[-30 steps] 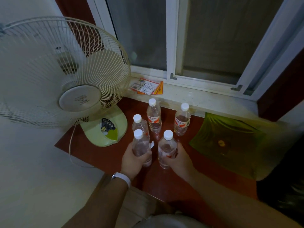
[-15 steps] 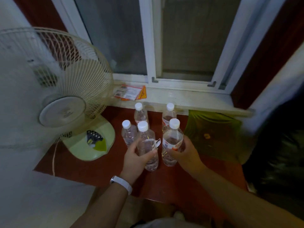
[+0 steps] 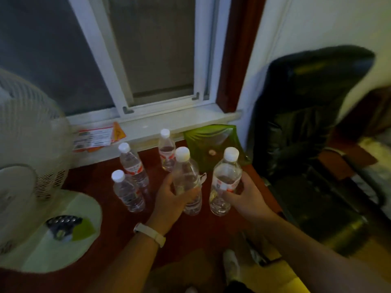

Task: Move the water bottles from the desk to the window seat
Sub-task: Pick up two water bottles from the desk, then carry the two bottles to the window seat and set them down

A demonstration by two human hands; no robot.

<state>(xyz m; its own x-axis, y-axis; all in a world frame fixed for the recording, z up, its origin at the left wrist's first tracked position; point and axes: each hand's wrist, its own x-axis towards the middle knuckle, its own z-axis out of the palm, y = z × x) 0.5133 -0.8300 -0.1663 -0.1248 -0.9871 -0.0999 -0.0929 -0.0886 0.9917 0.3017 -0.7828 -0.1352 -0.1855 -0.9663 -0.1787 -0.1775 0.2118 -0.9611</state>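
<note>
holding two water bottles right now, one per hand, both over the red-brown window seat (image 3: 101, 187). left hand (image 3: 173, 199) is wrapped round the clear bottle (image 3: 186, 178) at mid-body, thumb on the near side and fingers (image 3: 194, 190) curled round the front, pressed against the plastic. right hand (image 3: 245, 195) grips the red-labelled bottle (image 3: 225, 180) from the right, fingertips (image 3: 227, 194) curled onto the label band, palm against the side.

progress: three capped bottles stand on the seat, one near the fan base (image 3: 128, 191), one behind it (image 3: 132, 163), one by the sill (image 3: 167, 152). so three look placed, and the two in hand are probably next (can't tell whether their bases touch the surface or sit just above it). desk isn't in view, so no count of what's left there.

the held pair sit just right of the standing group, with the green tray (image 3: 213, 140) behind them.
</note>
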